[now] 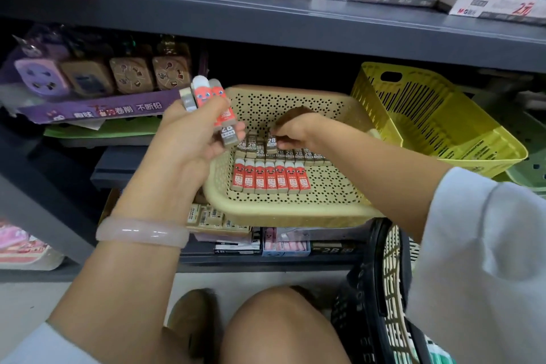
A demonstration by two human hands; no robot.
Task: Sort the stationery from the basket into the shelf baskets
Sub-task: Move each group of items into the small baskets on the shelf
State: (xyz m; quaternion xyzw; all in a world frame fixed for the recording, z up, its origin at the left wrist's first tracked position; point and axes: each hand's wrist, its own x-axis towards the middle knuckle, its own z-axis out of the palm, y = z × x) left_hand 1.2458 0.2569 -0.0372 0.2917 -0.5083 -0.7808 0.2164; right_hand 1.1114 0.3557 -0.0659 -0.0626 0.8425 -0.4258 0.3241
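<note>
A beige perforated shelf basket (295, 210) holds a front row of several red 2B erasers (270, 176) and rows of brown-sleeved ones behind. My left hand (189, 142) grips a bunch of red and brown erasers (211, 100) above the basket's left rim. My right hand (298, 130) reaches into the basket and pinches one brown-sleeved 2B eraser (271, 142) standing in the back row. A black carrying basket (381, 298) sits low at the right by my knee.
An empty yellow slotted basket (437, 124) leans to the right on the same shelf. Boxes of pencil sharpeners (97, 80) stand at the left. Eraser boxes (236, 230) lie on the shelf below. The upper shelf edge (266, 21) overhangs the baskets.
</note>
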